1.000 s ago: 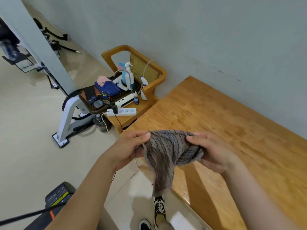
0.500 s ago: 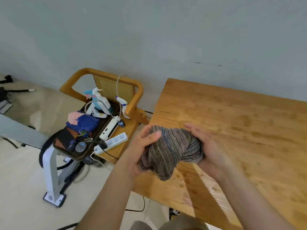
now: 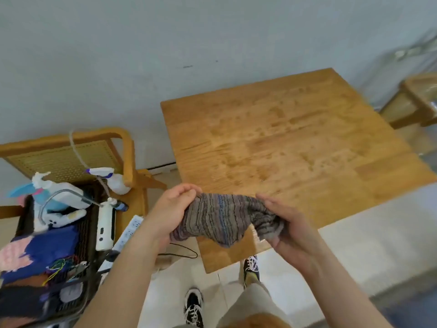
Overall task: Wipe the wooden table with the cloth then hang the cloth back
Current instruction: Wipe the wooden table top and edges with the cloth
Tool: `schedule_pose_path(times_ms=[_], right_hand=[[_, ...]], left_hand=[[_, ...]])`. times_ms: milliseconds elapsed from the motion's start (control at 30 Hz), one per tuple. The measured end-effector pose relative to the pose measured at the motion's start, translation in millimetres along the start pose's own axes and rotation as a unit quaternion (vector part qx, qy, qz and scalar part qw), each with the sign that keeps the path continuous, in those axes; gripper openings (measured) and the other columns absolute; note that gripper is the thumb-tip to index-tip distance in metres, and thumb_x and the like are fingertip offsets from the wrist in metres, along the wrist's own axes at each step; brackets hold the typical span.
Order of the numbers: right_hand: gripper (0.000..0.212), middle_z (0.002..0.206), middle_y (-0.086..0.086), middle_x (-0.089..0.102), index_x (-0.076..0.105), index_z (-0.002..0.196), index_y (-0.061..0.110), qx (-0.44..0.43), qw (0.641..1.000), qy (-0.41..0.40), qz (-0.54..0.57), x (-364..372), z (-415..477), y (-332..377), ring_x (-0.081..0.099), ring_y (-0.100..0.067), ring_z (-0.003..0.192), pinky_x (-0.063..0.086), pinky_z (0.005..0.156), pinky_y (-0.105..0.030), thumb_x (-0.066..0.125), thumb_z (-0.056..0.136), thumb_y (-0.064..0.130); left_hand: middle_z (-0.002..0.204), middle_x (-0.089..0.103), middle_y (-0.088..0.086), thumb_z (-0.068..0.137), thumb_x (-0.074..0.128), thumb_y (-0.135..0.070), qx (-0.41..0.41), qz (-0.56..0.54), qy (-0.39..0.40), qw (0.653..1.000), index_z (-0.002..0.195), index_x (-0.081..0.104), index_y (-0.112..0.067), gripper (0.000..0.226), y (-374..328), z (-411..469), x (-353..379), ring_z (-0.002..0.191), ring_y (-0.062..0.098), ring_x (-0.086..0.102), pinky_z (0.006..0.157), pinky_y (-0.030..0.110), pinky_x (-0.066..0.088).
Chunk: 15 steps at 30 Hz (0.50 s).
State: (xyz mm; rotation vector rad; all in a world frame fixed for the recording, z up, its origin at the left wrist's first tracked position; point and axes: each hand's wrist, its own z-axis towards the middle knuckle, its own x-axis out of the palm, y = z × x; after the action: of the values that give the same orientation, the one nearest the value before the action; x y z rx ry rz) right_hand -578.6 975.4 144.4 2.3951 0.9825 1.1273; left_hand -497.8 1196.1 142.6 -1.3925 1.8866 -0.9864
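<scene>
A grey-purple striped cloth point(image 3: 220, 218) is bunched between both my hands, just above the near left corner of the wooden table point(image 3: 295, 143). My left hand point(image 3: 172, 209) grips the cloth's left end with thumb and fingers curled over it. My right hand point(image 3: 283, 223) cups and holds the right end from below. A loose fold of cloth hangs down between them. The table top is bare, with faint blotchy marks on the wood.
To the left stands a wooden chair point(image 3: 123, 150) loaded with a tray, spray bottles point(image 3: 111, 181), a white power strip point(image 3: 130, 229) and a blue bundle point(image 3: 47, 249). A second chair point(image 3: 416, 100) sits at the far right. The wall is right behind the table. My shoes point(image 3: 194, 306) are below.
The view has swung right, so the whole table top shows now. Both hands still hold the cloth, which is stretched wider between them than half a second ago.
</scene>
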Motion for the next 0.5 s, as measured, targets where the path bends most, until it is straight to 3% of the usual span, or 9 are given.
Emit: schedule_pose_path(times_ms=[100, 200, 300, 367, 434, 467, 501], right_hand=[[0.022, 0.094, -0.021, 0.065, 0.062, 0.107, -0.006, 0.016, 0.995, -0.064, 0.078, -6.0, -14.3, -49.6, 0.066, -0.027, 0.073, 0.057, 0.055, -0.030, 0.055, 0.086, 0.000], [0.011, 0.085, -0.017, 0.061, 0.056, 0.104, -0.004, 0.019, 0.983, -0.117, 0.138, -8.9, -15.3, -75.4, 0.063, -0.020, 0.058, 0.053, 0.045, -0.026, 0.051, 0.096, 0.002], [0.006, 0.086, -0.015, 0.058, 0.054, 0.100, 0.002, 0.001, 0.974, -0.196, 0.114, -17.7, -2.8, -88.6, 0.063, -0.020, 0.057, 0.052, 0.048, -0.028, 0.048, 0.097, 0.001], [0.009, 0.096, -0.016, 0.058, 0.052, 0.104, 0.006, 0.006, 0.967, -0.253, 0.005, -24.9, 6.5, -98.3, 0.064, -0.027, 0.070, 0.055, 0.053, -0.034, 0.050, 0.096, 0.001], [0.030, 0.120, -0.016, 0.053, 0.049, 0.121, 0.020, 0.011, 0.936, -0.315, -0.156, -30.7, 11.6, -110.9, 0.061, -0.033, 0.097, 0.059, 0.068, -0.042, 0.054, 0.094, 0.008], [0.040, 0.131, -0.014, 0.045, 0.046, 0.129, 0.028, -0.010, 0.897, -0.340, -0.283, -32.7, 12.1, -118.4, 0.054, -0.035, 0.110, 0.056, 0.079, -0.047, 0.055, 0.093, 0.014], [0.046, 0.139, -0.013, 0.038, 0.042, 0.135, 0.032, -0.059, 0.824, -0.353, -0.440, -34.0, 12.3, -128.1, 0.045, -0.036, 0.121, 0.051, 0.089, -0.050, 0.055, 0.093, 0.019]], left_hand=[[0.081, 0.074, 0.007, 0.094, 0.057, -0.029, -0.057, 0.074, 0.013, 0.996, 0.083, 0.072, -0.012, 0.025, 20.7, -5.6, -11.3, 0.076, 0.020, 0.069, 0.069, 0.033, 0.055], [0.084, 0.073, 0.009, 0.087, 0.068, -0.027, -0.102, 0.079, 0.029, 0.991, 0.085, 0.072, -0.012, 0.016, 41.5, -1.6, -10.0, 0.078, 0.023, 0.070, 0.071, 0.037, 0.057], [0.096, 0.064, -0.001, 0.085, 0.069, -0.014, -0.061, 0.099, -0.034, 0.993, 0.092, 0.068, -0.016, 0.008, 60.2, 18.7, 0.0, 0.091, 0.017, 0.061, 0.067, 0.028, 0.047], [0.105, 0.060, -0.004, 0.087, 0.063, -0.009, -0.021, 0.099, -0.086, 0.991, 0.097, 0.065, -0.020, 0.015, 72.2, 32.6, 4.6, 0.103, 0.017, 0.056, 0.076, 0.027, 0.043], [0.113, 0.057, -0.004, 0.089, 0.059, -0.007, 0.007, 0.106, -0.112, 0.988, 0.108, 0.062, -0.022, 0.024, 85.9, 43.4, 2.5, 0.108, 0.015, 0.053, 0.084, 0.028, 0.042], [0.115, 0.056, -0.003, 0.089, 0.059, -0.007, 0.017, 0.119, -0.122, 0.985, 0.112, 0.060, -0.024, 0.028, 92.4, 48.1, 0.0, 0.108, 0.014, 0.052, 0.085, 0.029, 0.043], [0.117, 0.056, -0.002, 0.088, 0.061, -0.009, 0.023, 0.137, -0.131, 0.982, 0.112, 0.059, -0.026, 0.030, 98.4, 52.0, -2.5, 0.106, 0.014, 0.054, 0.086, 0.030, 0.046]])
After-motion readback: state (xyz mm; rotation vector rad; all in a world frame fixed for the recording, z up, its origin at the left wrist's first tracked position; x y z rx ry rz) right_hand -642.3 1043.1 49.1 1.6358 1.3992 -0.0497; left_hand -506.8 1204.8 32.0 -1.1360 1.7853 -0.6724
